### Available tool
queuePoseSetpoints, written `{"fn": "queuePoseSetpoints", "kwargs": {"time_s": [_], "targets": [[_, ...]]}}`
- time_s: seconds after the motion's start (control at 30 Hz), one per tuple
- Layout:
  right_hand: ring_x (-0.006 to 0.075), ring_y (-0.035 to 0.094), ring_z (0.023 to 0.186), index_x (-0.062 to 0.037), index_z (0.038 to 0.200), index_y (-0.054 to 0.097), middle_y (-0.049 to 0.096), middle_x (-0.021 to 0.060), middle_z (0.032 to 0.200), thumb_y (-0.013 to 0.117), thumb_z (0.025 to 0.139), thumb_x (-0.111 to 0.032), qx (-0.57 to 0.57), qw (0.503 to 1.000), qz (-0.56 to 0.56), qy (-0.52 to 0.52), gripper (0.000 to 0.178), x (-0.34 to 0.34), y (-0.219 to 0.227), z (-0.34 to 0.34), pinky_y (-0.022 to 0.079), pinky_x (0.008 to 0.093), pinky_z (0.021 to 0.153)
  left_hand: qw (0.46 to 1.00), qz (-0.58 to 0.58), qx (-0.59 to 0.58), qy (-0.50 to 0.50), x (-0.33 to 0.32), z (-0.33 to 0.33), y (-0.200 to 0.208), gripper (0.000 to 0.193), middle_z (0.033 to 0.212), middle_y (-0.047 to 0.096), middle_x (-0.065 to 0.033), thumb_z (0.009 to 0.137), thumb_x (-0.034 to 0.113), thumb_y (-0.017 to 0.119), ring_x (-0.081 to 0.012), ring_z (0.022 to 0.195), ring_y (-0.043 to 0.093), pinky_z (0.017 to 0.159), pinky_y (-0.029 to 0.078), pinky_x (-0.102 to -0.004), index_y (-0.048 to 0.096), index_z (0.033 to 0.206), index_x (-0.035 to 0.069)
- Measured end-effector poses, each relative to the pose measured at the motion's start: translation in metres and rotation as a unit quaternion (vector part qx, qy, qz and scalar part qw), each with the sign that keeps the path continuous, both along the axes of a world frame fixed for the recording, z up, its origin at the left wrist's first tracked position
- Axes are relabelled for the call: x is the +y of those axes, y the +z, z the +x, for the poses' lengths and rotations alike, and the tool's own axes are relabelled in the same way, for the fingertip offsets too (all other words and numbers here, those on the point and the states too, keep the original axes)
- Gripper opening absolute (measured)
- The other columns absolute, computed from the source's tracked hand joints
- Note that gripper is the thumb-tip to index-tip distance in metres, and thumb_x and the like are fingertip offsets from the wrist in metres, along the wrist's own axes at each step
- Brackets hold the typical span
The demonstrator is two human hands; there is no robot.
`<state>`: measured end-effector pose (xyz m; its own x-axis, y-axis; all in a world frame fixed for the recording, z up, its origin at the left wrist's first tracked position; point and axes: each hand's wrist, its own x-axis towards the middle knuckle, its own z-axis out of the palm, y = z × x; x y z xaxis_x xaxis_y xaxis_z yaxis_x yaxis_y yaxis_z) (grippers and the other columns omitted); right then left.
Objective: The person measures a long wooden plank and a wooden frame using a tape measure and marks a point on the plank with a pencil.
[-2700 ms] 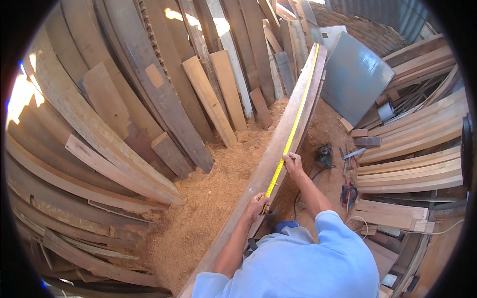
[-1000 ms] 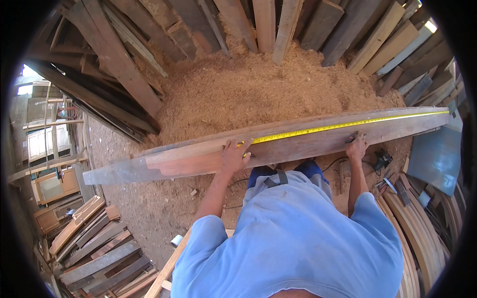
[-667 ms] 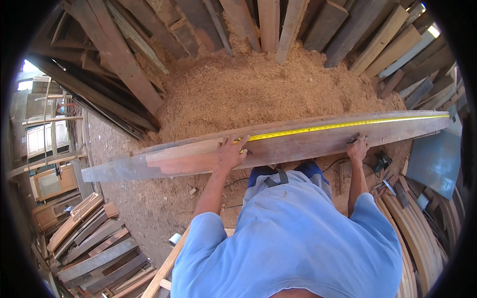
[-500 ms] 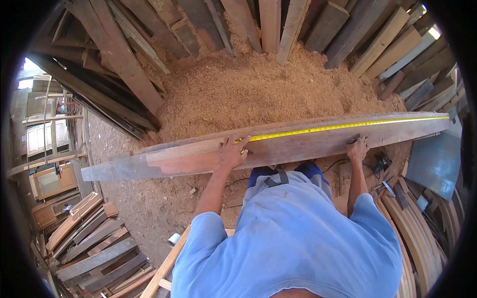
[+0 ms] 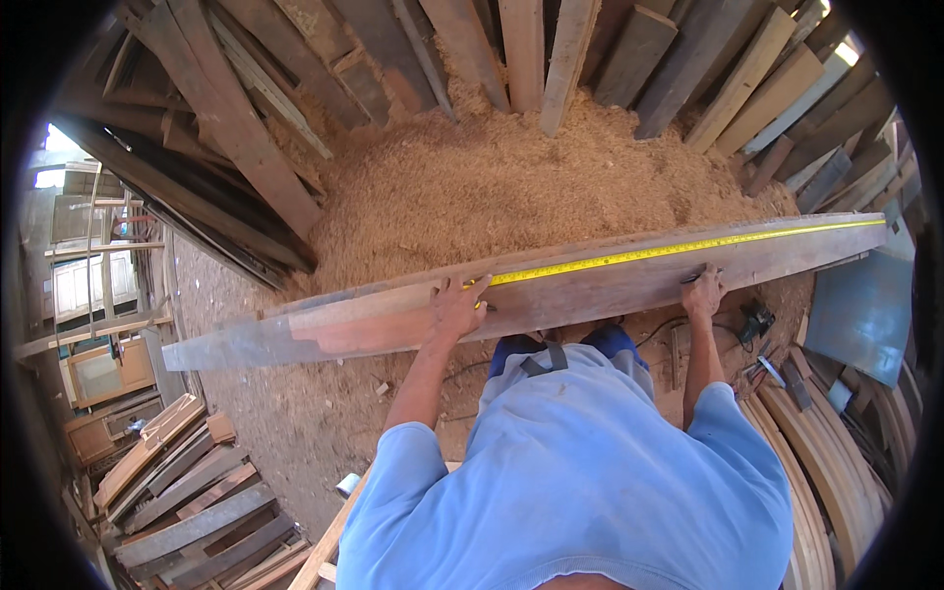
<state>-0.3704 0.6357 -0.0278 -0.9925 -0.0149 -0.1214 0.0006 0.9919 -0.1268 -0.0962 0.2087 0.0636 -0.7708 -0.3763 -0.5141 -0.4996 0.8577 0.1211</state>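
A long wooden board [image 5: 590, 292] lies crosswise in front of me, reddish brown with a greyer left end. Along its upper face runs a yellow tape measure [image 5: 629, 256], stretched from my left hand to the board's far right end. My left hand [image 5: 458, 308] rests on the board with its fingers closed around the near end of the tape; the palm covers whatever else is there. At the board's near edge, my right hand [image 5: 703, 293] is curled, with a small dark thing at its fingertips that I cannot make out.
Sawdust [image 5: 462, 197] covers the ground beyond the board. Upright planks [image 5: 526, 59] lean along the far side. Stacked timber [image 5: 202, 501] lies at lower left, curved wooden pieces [image 5: 806, 482] at lower right. A dark power tool [image 5: 755, 323] and a blue-grey sheet [image 5: 858, 310] are at right.
The board and tape look slightly more tilted in view, left end lower and right end higher. Both hands keep nearly the same places and holds.
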Motion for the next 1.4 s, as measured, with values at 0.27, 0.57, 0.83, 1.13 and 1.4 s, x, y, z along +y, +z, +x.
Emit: {"fn": "queuePoseSetpoints", "kwargs": {"time_s": [0.27,0.57,0.83,1.13,1.4], "targets": [[0.0377,0.054,0.125,-0.0038,0.131,0.049,0.061,0.0265,0.128,0.067,0.08,-0.019,-0.001,1.0,-0.002,-0.01,0.057,-0.011,0.015,0.006,0.031,0.0457,0.112,1.0,-0.003,-0.01,-0.017,-0.002,0.003,-0.001,0.06,0.136,0.05,-0.0199,0.087,0.04,0.067,-0.0417,0.132,0.047,0.107,0.039,-0.0631,0.051,0.145,0.039],[0.0381,0.05,0.128,-0.0045,0.131,0.048,0.058,0.0255,0.131,0.067,0.08,-0.015,0.002,1.0,-0.018,-0.01,0.056,-0.003,0.005,0.003,0.031,0.0456,0.113,1.0,-0.007,0.001,-0.027,-0.002,0.002,-0.004,0.061,0.132,0.051,-0.0187,0.086,0.04,0.069,-0.0407,0.128,0.049,0.105,0.042,-0.062,0.052,0.144,0.039],[0.0396,0.051,0.125,-0.0059,0.126,0.05,0.059,0.0245,0.13,0.066,0.079,-0.015,-0.003,1.0,-0.01,-0.019,0.05,-0.003,-0.002,0.002,0.033,0.0461,0.112,1.0,0.002,0.0,-0.017,-0.001,0.002,-0.004,0.06,0.134,0.051,-0.0196,0.087,0.038,0.068,-0.0404,0.131,0.048,0.108,0.038,-0.0642,0.052,0.144,0.038],[0.0364,0.052,0.127,-0.005,0.126,0.049,0.059,0.0244,0.13,0.065,0.079,-0.015,-0.006,1.0,-0.011,-0.026,0.051,-0.005,-0.004,0.002,0.03,0.0463,0.114,0.999,-0.012,0.013,-0.03,-0.003,0.004,-0.011,0.061,0.13,0.052,-0.0187,0.086,0.04,0.07,-0.04,0.127,0.05,0.104,0.042,-0.0604,0.052,0.144,0.039],[0.0443,0.046,0.13,-0.004,0.133,0.048,0.054,0.0261,0.137,0.06,0.081,-0.012,-0.019,0.999,-0.022,-0.043,0.054,-0.008,0.004,0.003,0.031,0.0486,0.114,0.999,-0.016,-0.004,-0.036,-0.003,0.002,-0.009,0.06,0.13,0.051,-0.0173,0.087,0.04,0.069,-0.0386,0.125,0.051,0.104,0.042,-0.0602,0.052,0.144,0.04]]}}
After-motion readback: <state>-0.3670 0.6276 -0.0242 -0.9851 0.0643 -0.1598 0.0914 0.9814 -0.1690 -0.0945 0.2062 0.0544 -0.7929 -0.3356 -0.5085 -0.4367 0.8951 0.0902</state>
